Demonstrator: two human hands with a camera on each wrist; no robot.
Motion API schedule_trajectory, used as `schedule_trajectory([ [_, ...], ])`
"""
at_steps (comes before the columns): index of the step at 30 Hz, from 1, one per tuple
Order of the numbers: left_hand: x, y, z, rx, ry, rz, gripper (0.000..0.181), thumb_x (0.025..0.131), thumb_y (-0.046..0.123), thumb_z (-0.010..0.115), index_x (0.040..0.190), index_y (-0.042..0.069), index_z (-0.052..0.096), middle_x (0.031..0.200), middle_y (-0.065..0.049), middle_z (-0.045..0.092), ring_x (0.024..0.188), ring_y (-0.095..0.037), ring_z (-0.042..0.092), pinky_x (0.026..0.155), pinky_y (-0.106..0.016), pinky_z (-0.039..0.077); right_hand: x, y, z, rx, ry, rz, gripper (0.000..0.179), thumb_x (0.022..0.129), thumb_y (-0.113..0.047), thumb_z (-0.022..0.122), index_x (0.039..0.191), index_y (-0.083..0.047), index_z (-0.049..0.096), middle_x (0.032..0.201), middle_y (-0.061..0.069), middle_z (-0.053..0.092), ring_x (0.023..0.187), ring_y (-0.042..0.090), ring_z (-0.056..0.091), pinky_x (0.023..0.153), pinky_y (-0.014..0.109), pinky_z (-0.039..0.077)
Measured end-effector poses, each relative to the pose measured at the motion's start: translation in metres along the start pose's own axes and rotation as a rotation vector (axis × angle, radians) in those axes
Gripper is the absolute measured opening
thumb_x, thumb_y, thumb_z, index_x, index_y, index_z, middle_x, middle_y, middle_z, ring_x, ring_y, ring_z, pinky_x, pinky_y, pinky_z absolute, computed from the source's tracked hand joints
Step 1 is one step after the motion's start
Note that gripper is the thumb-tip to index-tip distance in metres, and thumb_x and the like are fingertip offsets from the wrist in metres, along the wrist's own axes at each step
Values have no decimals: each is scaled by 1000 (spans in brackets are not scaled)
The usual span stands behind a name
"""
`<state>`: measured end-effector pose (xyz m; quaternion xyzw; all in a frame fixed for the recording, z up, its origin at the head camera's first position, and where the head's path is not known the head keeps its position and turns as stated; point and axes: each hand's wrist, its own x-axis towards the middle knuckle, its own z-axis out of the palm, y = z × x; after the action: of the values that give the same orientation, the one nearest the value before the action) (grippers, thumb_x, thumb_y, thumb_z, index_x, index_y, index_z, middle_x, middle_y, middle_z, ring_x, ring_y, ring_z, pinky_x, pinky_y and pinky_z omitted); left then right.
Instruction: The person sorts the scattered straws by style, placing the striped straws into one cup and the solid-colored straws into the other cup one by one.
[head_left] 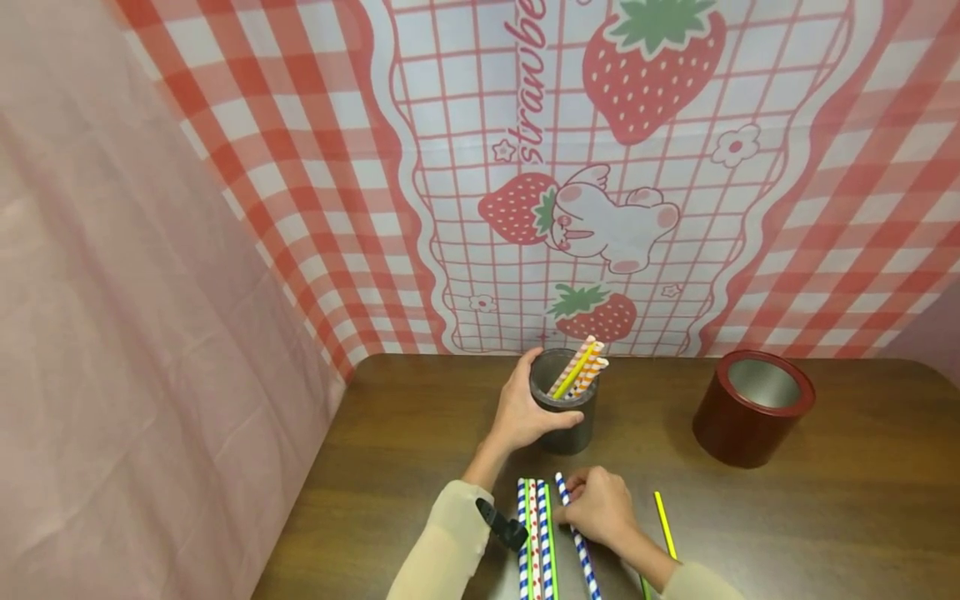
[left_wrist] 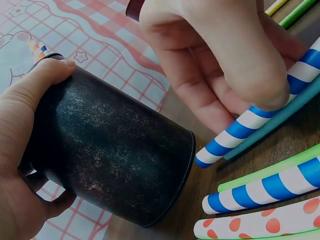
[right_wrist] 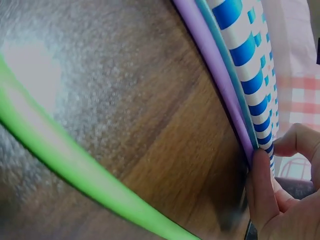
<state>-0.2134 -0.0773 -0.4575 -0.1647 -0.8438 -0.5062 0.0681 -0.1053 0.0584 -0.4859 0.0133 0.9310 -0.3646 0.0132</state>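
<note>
My left hand (head_left: 521,408) grips a dark metal can (head_left: 566,429), thumb and fingers around its upper part. Several straws (head_left: 576,371) in pink-striped, yellow and orange-striped patterns lean inside it. In front of the can, my right hand (head_left: 602,504) pinches a blue-and-white striped straw (head_left: 582,552). A teal straw (left_wrist: 257,134) and a purple straw (right_wrist: 212,57) run close alongside the striped one. Left of this hand lies a row of straws, among them a red-dotted straw (head_left: 534,542), a striped straw (left_wrist: 280,185) and a bright green straw (head_left: 552,550).
A dark red can (head_left: 742,425) with an open top stands on the brown table (head_left: 420,433) to the right. A yellow straw (head_left: 665,525) and a green straw (right_wrist: 75,155) lie near my right forearm. Strawberry-patterned cloth (head_left: 555,250) hangs behind the table.
</note>
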Motion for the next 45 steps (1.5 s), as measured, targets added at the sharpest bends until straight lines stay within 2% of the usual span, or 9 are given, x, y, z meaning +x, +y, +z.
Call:
schedule_trajectory([
  [9, 0, 0, 0, 7, 10, 2, 109, 55, 33, 92, 146, 20, 32, 129, -1, 54, 114, -16, 54, 94, -36, 46, 3, -3, -11, 91, 44, -15, 25, 51, -14, 81, 74, -12, 71, 59, -9, 60, 56, 7, 54, 56, 29, 44],
  [13, 0, 0, 0, 13, 11, 5, 109, 55, 33, 92, 146, 20, 32, 130, -2, 54, 114, -16, 54, 95, -36, 45, 4, -4, -24, 126, 52, 11, 27, 54, -13, 81, 79, -9, 73, 62, -9, 62, 57, 7, 55, 57, 28, 44],
  [22, 0, 0, 1, -9, 3, -5, 109, 55, 31, 92, 146, 18, 33, 130, -1, 54, 114, -15, 53, 95, -35, 44, 7, -3, -69, 172, 104, 60, 36, 61, -13, 78, 96, -5, 74, 73, -4, 69, 57, 8, 61, 56, 26, 48],
  [27, 0, 0, 2, -11, 12, -3, 108, 55, 31, 93, 145, 23, 34, 129, 0, 55, 114, -15, 54, 95, -35, 44, 13, -11, -100, 164, 148, 12, 39, 65, -14, 77, 102, -3, 73, 78, 1, 71, 57, 9, 63, 52, 26, 47],
  [32, 0, -1, 1, -6, 16, 8, 108, 55, 32, 93, 145, 22, 34, 129, -2, 55, 114, -17, 54, 95, -37, 45, 22, -26, -120, 210, 206, -15, 36, 69, -16, 76, 103, -4, 72, 82, 5, 72, 53, 9, 64, 51, 25, 49],
  [35, 0, -2, 1, -4, 20, 15, 108, 55, 32, 93, 145, 20, 34, 129, -3, 55, 114, -18, 54, 95, -38, 45, 30, -35, -129, 280, 233, -5, 35, 72, -15, 75, 104, -3, 71, 84, 7, 72, 55, 11, 66, 52, 25, 51],
  [38, 0, -2, 1, 0, 21, 18, 108, 55, 32, 92, 145, 18, 34, 129, -2, 55, 114, -18, 54, 95, -37, 45, 39, -44, -135, 396, 258, 15, 34, 74, -11, 73, 107, -1, 70, 83, 5, 71, 59, 12, 67, 56, 26, 54],
  [42, -1, -2, 1, -1, 21, 21, 108, 54, 31, 93, 145, 16, 35, 129, -2, 55, 114, -17, 54, 95, -37, 45, 51, -55, -142, 571, 321, 45, 35, 77, -7, 72, 109, 3, 68, 75, -5, 68, 59, 7, 66, 59, 26, 56],
  [45, -1, -1, 1, -3, 23, 22, 108, 54, 31, 93, 144, 18, 35, 129, -2, 56, 114, -17, 54, 95, -37, 45, 61, -60, -146, 687, 406, 50, 33, 77, -4, 72, 109, 5, 68, 71, -10, 65, 57, 3, 63, 58, 24, 55],
])
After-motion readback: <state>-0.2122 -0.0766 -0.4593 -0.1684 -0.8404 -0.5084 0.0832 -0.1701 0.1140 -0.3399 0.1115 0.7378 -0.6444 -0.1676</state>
